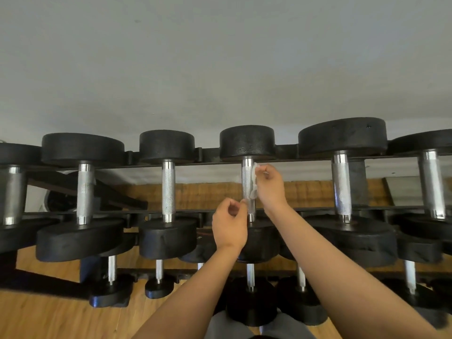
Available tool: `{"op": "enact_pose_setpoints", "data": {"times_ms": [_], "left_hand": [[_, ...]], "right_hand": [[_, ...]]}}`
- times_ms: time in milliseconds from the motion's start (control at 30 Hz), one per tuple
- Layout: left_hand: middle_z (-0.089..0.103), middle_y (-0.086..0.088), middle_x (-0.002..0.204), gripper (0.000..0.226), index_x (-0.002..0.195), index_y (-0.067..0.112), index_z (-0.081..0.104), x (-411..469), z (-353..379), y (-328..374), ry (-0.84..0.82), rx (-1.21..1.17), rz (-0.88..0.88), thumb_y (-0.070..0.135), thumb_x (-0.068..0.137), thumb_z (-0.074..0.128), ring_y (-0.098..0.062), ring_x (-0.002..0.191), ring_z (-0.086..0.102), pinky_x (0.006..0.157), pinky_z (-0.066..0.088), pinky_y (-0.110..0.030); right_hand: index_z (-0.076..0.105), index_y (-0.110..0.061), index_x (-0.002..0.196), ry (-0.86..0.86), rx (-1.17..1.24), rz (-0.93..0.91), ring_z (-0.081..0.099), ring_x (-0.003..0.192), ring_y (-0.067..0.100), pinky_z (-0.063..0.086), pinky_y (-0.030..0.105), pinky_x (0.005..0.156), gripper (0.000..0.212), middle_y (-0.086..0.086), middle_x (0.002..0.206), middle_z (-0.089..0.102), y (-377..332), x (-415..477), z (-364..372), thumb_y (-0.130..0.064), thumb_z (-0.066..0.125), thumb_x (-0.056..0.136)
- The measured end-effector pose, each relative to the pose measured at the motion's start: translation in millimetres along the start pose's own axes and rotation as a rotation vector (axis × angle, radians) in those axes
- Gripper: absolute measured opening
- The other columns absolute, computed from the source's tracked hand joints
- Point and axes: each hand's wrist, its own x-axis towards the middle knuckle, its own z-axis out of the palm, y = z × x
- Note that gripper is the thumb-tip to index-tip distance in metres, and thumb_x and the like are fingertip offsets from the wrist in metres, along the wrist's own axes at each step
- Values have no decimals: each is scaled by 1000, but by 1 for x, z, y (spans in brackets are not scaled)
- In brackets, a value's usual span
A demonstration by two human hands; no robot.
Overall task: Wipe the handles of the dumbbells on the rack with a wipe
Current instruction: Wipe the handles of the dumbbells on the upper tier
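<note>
Several black dumbbells with knurled chrome handles lie across the top rails of a black rack (288, 149). On the middle dumbbell's handle (246, 177), my right hand (269, 185) pinches a white wipe (254, 181) against the right side. My left hand (230, 223) is at the lower end of the same handle, fingers curled, fingertips pinching the wipe's lower edge beside the chrome. The near black head of that dumbbell is partly hidden behind my left wrist.
Neighbouring dumbbell handles stand to the left (168, 189) and right (341, 184). A lower tier holds smaller dumbbells (250, 277). A grey wall (220, 57) rises behind the rack, with wooden floor (49, 321) below.
</note>
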Motion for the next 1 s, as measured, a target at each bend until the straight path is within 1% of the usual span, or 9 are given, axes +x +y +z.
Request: {"op": "enact_pose_setpoints", "data": {"times_ms": [100,233,333,433,567,667,767,900,1000], "left_hand": [[56,8,66,26,71,19,56,0,-1,0,-12,3,10,30,93,62,1,63,52,63,39,-16],[55,7,67,25,72,20,56,1,-2,1,-12,10,20,31,94,61,3,64,53,63,38,-12],[54,8,66,27,71,19,54,0,-1,2,-10,1,15,31,94,61,2,62,51,63,38,-15],[54,7,65,28,70,19,54,2,-3,0,5,0,28,30,94,61,-1,61,50,63,39,-17],[55,6,66,27,69,20,54,4,-2,0,6,1,38,27,94,60,1,62,51,61,38,-14],[50,7,62,33,64,21,49,4,-1,3,24,2,45,28,94,60,3,58,48,56,34,-10],[49,7,61,34,63,19,49,4,0,4,29,5,49,27,95,60,2,57,47,55,34,-10],[49,7,62,34,64,21,48,2,-2,3,26,3,63,27,95,59,4,57,47,55,34,-8],[49,7,63,34,64,21,48,1,-3,3,16,13,63,28,96,59,5,58,48,55,34,-7]], "right_hand": [[59,-7,97,-19,-25,18,62,88,21,53,32,77,20,8,94,63,15,-14,0,-18,44,102],[62,-7,100,-107,-124,41,57,83,11,42,17,64,21,5,98,61,2,6,-11,-18,45,102],[60,-14,103,-50,-55,58,54,79,10,42,19,63,18,0,91,58,-5,15,0,-21,43,103],[58,-11,98,-39,-41,42,61,87,19,48,23,68,20,6,97,62,10,-4,5,-19,41,104],[63,-5,98,-153,-166,46,64,94,26,52,29,78,21,13,100,66,18,2,-9,-13,44,101],[64,-9,96,-88,-124,66,63,93,26,53,36,87,22,12,99,65,3,21,0,-14,43,101],[59,-12,94,6,-21,96,58,92,21,48,32,86,22,7,97,60,5,10,10,-16,40,102],[58,-13,101,-76,-115,61,59,95,19,47,22,72,18,6,103,61,9,2,-1,-15,41,102],[56,-18,103,-61,-116,50,57,99,18,47,27,84,14,3,106,57,-5,13,0,-17,41,103]]}}
